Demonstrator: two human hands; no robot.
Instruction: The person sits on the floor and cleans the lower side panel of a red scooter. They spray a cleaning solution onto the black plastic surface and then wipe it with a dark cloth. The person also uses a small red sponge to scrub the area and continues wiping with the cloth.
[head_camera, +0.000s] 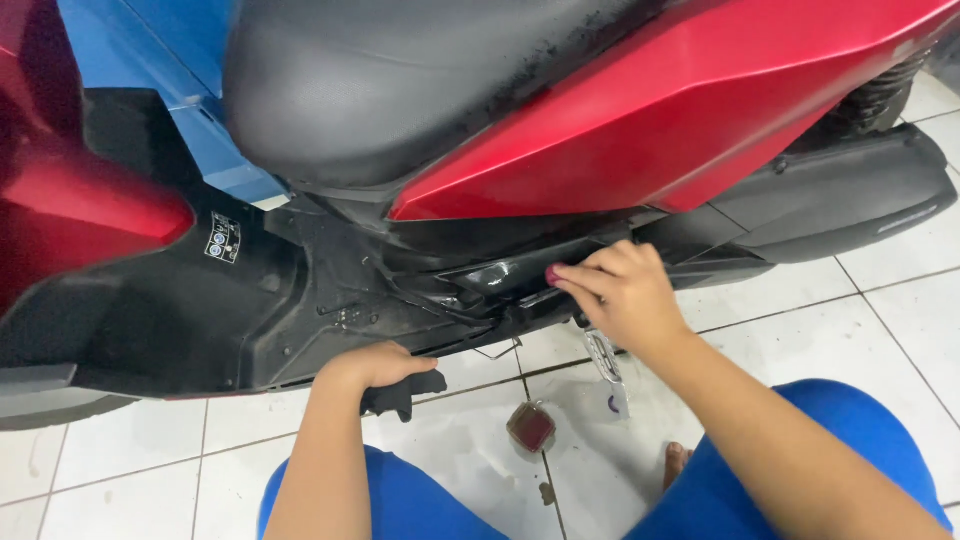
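Right hand (625, 295) fingertips pinching a small round red cap (553, 273) against glossy black scooter panel (510, 275), left hand (375, 363) curled, gripping crumpled black cloth (405, 393) beneath its fingers.

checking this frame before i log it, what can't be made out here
Head view only:
- Small red thing at the right hand fingertips: too small to identify, mostly covered by the fingers.
- Left hand fingers: curled under the black footboard edge, grip hidden.
- Scooter seat and red side panel: cut off by the top edge.
- Sticker: too small to read.
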